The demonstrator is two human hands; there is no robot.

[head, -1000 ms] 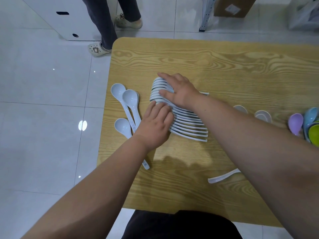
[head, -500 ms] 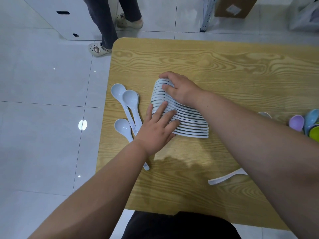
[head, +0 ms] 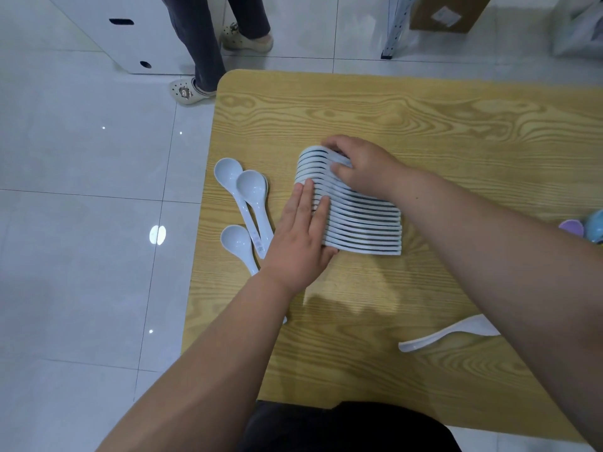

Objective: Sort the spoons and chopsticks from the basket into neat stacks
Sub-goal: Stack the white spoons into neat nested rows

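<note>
**Squaring up the spoon stack**

Three loose spoons [head: 243, 203] lie at the left edge of my desk [head: 408, 112], bowls pointing away from me, two side by side and one nearer me. Just right of them my left hand [head: 298, 243] lies flat and open, fingers together, pressed against the bowl side of the stack [head: 355, 220]. The stack is a row of white spoons nested on edge near the middle of the desk, handles pointing right. My right hand [head: 359, 168] curls over its far end, fingers gripping the top spoons. Near the front edge, one more white spoon [head: 450, 334] lies partly hidden under my right forearm. At the far right edge, coloured spoons [head: 584, 225] just show.
</note>
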